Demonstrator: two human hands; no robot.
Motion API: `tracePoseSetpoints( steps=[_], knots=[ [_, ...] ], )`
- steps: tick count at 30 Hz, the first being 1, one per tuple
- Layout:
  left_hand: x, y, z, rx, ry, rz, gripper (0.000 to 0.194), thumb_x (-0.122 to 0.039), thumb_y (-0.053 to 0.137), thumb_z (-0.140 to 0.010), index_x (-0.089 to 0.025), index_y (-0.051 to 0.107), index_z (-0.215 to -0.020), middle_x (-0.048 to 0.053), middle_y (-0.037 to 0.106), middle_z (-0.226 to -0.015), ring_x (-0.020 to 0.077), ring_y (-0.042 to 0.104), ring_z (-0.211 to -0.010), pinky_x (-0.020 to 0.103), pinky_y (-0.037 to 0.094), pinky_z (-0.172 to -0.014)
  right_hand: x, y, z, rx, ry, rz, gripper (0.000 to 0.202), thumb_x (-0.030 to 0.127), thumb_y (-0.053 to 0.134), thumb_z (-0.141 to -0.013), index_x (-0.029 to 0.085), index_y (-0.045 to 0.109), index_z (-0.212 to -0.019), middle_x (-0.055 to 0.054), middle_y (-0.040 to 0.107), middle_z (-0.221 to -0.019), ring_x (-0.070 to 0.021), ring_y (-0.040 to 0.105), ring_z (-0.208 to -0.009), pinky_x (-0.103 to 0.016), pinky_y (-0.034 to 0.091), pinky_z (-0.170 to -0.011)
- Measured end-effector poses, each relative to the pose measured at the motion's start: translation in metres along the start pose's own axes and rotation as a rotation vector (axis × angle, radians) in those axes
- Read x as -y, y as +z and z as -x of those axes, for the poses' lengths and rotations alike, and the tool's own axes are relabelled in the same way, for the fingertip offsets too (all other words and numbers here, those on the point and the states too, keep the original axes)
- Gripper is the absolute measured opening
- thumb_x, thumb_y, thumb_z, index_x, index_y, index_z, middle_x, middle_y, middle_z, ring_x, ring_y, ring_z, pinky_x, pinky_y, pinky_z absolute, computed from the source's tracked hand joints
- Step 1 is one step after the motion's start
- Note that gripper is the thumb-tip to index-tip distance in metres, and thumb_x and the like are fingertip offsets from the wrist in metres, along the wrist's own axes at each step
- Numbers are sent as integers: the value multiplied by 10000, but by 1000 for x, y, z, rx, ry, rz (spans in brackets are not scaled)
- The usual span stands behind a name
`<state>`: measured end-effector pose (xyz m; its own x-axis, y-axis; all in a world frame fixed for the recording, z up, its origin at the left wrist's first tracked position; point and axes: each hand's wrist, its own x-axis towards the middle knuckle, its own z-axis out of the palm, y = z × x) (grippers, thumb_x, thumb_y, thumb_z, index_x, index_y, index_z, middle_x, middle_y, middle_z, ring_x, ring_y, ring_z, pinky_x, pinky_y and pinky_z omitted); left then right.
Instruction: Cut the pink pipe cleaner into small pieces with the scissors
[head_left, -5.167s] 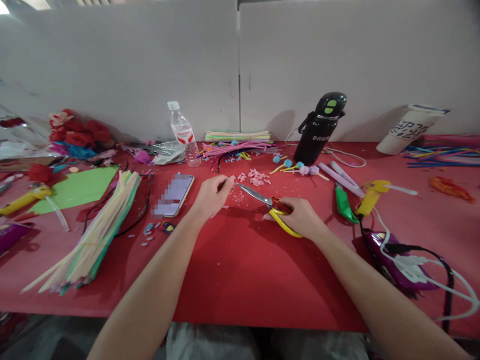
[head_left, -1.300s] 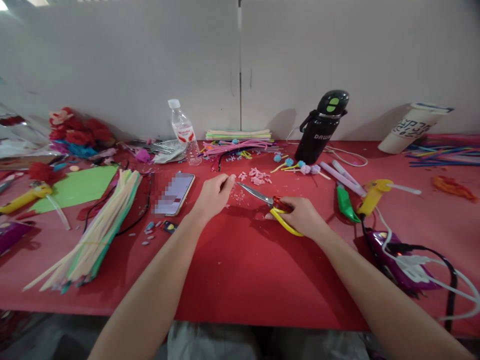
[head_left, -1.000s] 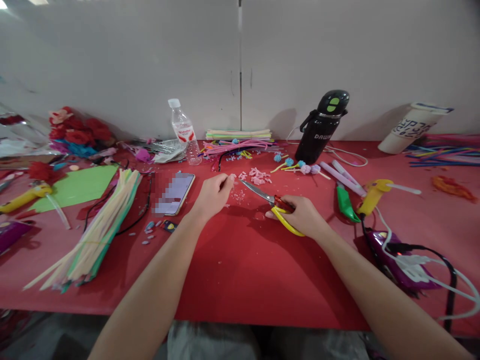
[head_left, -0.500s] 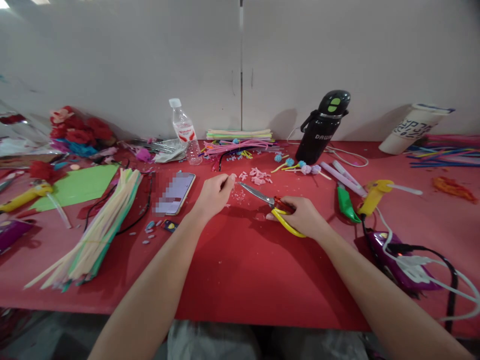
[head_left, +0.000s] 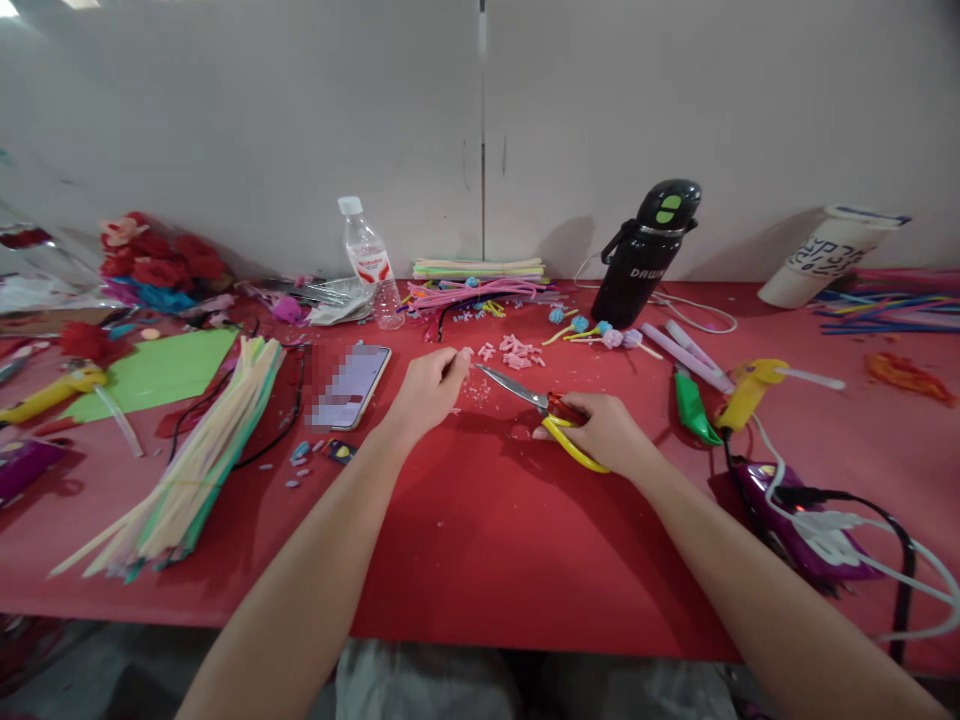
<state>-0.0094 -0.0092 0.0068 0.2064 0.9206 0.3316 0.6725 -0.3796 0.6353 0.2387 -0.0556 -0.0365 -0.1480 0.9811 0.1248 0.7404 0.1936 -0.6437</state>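
My left hand is closed in a pinch on a small pink piece, which pokes out at the fingertips. In my right hand is a pair of scissors with yellow and red handles; the blades look closed and point left, their tip just right of the pinched piece. A little pile of cut pink pieces lies on the red table beyond the blades. Tiny pink scraps are scattered beneath them.
A phone and a bundle of pale pipe cleaners lie on the left. Behind stand a plastic bottle and a black flask. Rightward are a yellow glue gun, a purple power strip with cables and a white cup.
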Motion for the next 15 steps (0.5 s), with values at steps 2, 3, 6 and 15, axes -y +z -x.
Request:
tracePoseSetpoints(
  steps=[2, 3, 6, 15],
  knots=[
    [0, 0, 0, 5, -4, 1, 433, -483, 331, -901, -176, 412, -608, -26, 427, -535, 101, 403, -524, 246, 282, -532, 2, 0, 0, -10, 5, 9, 564, 710, 614, -617, 177, 437, -569, 39, 315, -555, -94, 245, -541, -230, 192, -453],
    [0, 0, 0, 9, -5, 2, 432, -484, 333, -901, -176, 414, -609, -26, 429, -537, 102, 406, -528, 245, 284, -535, 2, -1, 0, -18, 9, 16, 566, 712, 614, -615, 177, 436, -566, 39, 313, -554, -93, 245, -540, -230, 189, -453],
    [1, 0, -1, 8, -8, 6, 429, -478, 332, -902, -174, 420, -613, -24, 432, -539, 103, 411, -536, 246, 286, -540, 4, -1, 0, -37, 19, 26, 558, 710, 616, -613, 179, 449, -581, 41, 327, -549, -94, 256, -541, -228, 193, -456],
    [0, 0, -1, -6, -20, 7, 424, -482, 304, -902, -183, 360, -607, -23, 358, -540, 108, 353, -526, 260, 242, -517, 6, -2, 2, -11, 20, 16, 540, 688, 635, -606, 182, 446, -601, 46, 354, -555, -89, 271, -530, -222, 206, -447]
  ],
)
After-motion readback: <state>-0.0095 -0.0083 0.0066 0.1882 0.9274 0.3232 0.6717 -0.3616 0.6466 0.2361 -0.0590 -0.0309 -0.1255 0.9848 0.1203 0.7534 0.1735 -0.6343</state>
